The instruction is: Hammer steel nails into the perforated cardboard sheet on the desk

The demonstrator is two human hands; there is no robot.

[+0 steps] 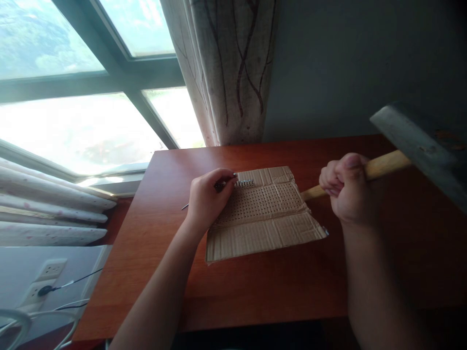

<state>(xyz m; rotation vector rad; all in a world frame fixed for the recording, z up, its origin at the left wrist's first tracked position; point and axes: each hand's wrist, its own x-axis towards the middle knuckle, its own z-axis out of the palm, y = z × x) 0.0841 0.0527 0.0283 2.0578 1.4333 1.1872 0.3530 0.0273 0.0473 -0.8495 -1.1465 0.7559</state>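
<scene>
A flat piece of brown cardboard [260, 231], pierced with rows of small holes, lies on the table. My left hand [207, 194] rests at its upper left corner, thumb and forefinger pinched on a small nail [234, 174], mostly hidden by the fingers. Close beside these fingertips, a short row of metal nails [245, 183] stands up from the cardboard. To the right, my right hand [348, 189] is wrapped round the wooden handle of a hammer [388, 164]. Its grey metal head is raised above the table, at the right of the view.
The reddish-brown table [233, 291] carries a thin dark rod [185, 207] left of my left wrist. Behind stand a window [109, 73] and a patterned curtain [233, 63]. A wall socket [51, 270] with a plug and cables is at lower left.
</scene>
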